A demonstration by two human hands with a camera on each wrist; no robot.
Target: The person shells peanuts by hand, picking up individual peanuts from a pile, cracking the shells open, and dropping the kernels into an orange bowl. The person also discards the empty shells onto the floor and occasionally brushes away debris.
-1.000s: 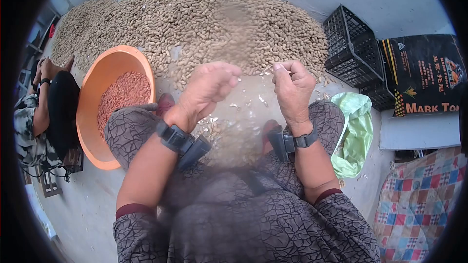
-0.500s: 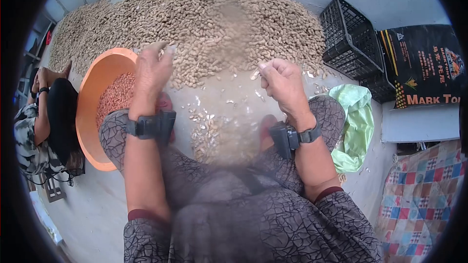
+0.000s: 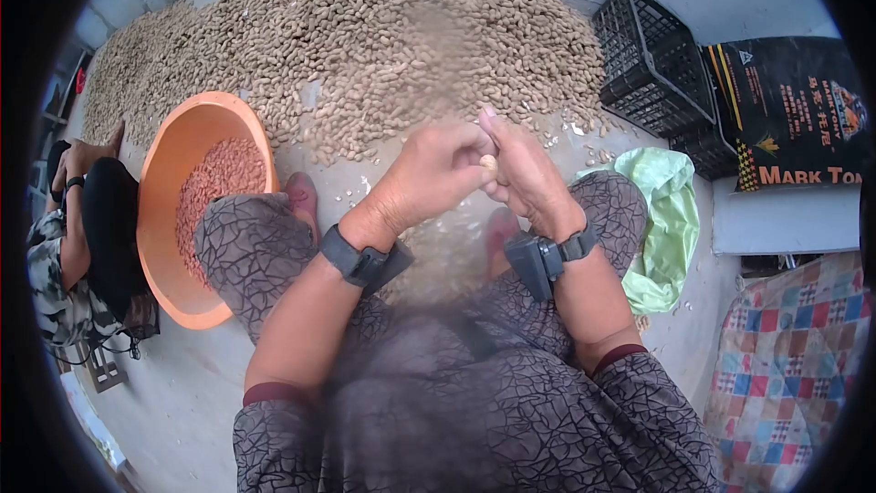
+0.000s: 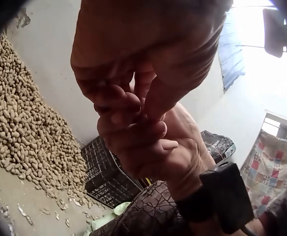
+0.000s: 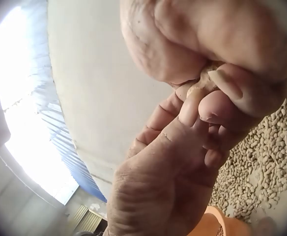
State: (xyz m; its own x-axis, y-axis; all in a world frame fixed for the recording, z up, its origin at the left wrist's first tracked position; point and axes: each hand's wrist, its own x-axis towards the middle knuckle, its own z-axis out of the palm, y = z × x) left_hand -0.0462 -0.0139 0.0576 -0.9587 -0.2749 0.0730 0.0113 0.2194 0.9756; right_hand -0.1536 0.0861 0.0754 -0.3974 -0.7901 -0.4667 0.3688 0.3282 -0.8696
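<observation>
left hand (image 3: 443,164) and right hand (image 3: 534,178) meet in front of the body, their fingertips together round one peanut (image 3: 490,166). the nut sits in the gap where the two hands come together, and both are narrow: each has thumb and fingers curled in, pinching it. the right wrist view shows it best, pale and partly covered, with the tip of the left thumb against its near end and the right thumb, nail showing, against the other. in the left wrist view the fingers hide most of it, so i cannot tell there whether its shell is cracked.

a strap (image 3: 351,256) with a black camera box is on the left wrist, and the right wrist has the same.

beyond the hands a wide pile (image 3: 301,46) of unshelled peanuts spreads over the floor (image 3: 201,383). left of the hands, well apart from the nut, an orange tub (image 3: 187,132) stands beside the left knee (image 3: 260,233), with red kernels (image 3: 219,192) in it. just beside the right knee (image 3: 616,210) lies a green bag (image 3: 671,219); farther right are a black crate (image 3: 675,96), a sack (image 3: 794,119) and a checked quilt (image 3: 794,365). another person (image 3: 123,228) sits past the tub.
</observation>
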